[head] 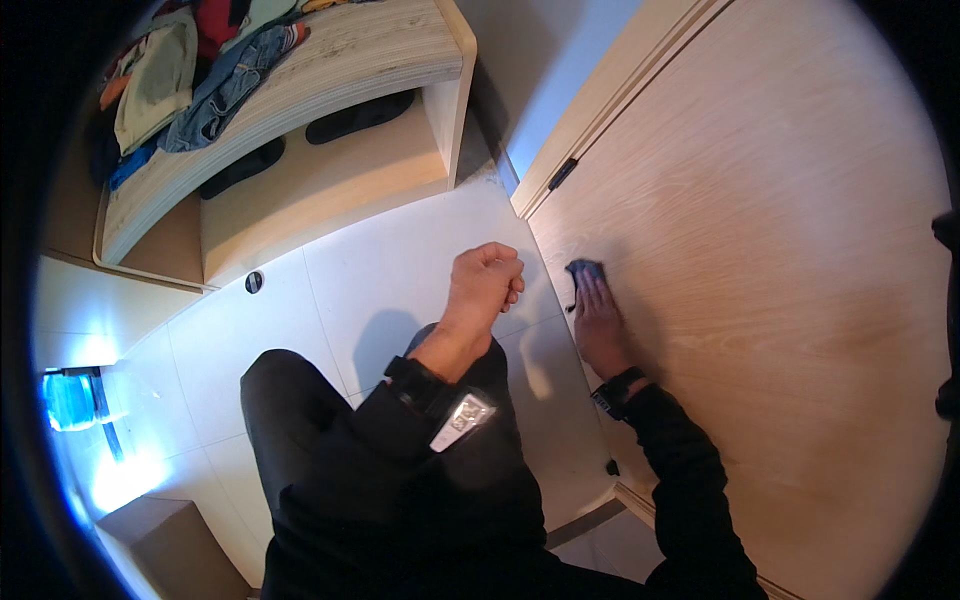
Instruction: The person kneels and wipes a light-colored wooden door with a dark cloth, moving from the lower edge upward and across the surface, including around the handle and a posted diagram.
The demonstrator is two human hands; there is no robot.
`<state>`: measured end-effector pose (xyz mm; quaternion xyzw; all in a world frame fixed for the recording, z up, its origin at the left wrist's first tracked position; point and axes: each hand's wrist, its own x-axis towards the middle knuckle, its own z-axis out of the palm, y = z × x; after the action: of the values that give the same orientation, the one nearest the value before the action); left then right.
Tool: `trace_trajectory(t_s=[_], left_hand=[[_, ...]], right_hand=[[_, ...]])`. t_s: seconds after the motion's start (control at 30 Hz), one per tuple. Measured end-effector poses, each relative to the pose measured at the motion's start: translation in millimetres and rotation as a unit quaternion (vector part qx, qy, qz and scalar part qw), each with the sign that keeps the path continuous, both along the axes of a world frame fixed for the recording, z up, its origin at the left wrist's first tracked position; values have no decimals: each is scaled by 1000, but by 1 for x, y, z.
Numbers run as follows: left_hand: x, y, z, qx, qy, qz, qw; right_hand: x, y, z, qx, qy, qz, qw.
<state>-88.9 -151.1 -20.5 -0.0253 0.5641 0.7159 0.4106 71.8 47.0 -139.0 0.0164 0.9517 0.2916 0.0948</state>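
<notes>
My right hand (600, 319) lies flat against the lower part of a light wooden door (750, 247), near its bottom edge. Under its fingers is a dark blue-grey cloth (583, 268), pressed to the door's surface. My left hand (486, 281) is curled in a loose fist above my knee, over the tiled floor, touching neither door nor cloth. Whether anything is inside its curled fingers cannot be seen. Both wrists wear black bands.
A wooden bench (360, 56) at the upper left carries piled clothes (161, 82), with dark slippers (360, 120) on its lower shelf. A black door hinge (562, 174), a small round floor fitting (254, 282) and a brown box (172, 540) are also around.
</notes>
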Motion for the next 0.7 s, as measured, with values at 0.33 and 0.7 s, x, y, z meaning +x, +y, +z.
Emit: trace_trajectory(t_s=[0.33,0.7], left_hand=[[-56,-2,-5,60,-3,-56,997],[-107,28,-61,57,-86,-73,992]], right_hand=[[-61,16,130,31,227,-104,968],[-98,1,63,107,27,-107,988]])
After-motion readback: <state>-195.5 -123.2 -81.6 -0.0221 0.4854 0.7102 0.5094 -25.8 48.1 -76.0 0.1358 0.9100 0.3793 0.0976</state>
